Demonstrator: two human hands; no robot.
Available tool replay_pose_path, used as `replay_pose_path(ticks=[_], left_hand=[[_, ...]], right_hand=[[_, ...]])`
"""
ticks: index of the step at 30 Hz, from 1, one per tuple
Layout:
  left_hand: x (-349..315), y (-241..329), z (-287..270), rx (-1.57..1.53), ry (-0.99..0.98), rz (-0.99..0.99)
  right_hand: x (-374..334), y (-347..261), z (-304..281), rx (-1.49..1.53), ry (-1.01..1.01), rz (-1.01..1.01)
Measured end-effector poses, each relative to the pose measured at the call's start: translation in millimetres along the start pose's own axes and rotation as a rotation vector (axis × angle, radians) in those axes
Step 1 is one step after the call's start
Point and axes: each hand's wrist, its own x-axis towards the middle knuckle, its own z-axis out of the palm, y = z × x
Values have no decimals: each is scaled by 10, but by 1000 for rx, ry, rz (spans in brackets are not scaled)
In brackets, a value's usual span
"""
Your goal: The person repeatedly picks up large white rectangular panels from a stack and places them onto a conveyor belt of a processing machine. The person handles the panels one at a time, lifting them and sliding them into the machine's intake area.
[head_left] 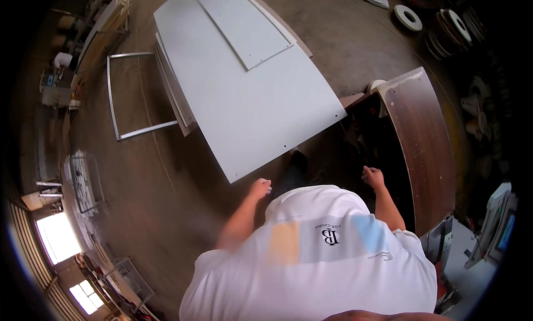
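My left hand [260,188] hangs in the air just off the near corner of a large white panel [261,110], its fingers loosely curled with nothing seen in them. On the other side of my body, my right hand [374,178] is held up beside a dark brown bench [425,138], fingers bent inward and no object showing. Neither hand touches the panel or the bench. A narrower white board [244,29] lies on the large panel, which has small dark holes along its near edge.
A metal frame [112,99] stands on the floor [150,171] left of the panel stack. At the upper right are rolls of edging, including a white roll [408,18]. A machine with a screen [502,232] stands at the right. Far left, another person [62,60] is near a bench.
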Motion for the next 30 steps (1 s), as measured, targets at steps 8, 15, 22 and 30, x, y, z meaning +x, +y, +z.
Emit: replay_pose_path(ticks=[8, 15, 22, 30], left_hand=[[664, -177, -621, 76, -17, -143], [1354, 1012, -784, -271, 118, 109], [1438, 1666, -646, -350, 187, 145], [673, 638, 274, -386, 186, -314]], right_hand=[[635, -1386, 720, -531, -114, -112], [1533, -2516, 1362, -779, -163, -180], [3095, -3268, 2141, -689, -108, -262], [4721, -4608, 3193, -761, 213, -442]])
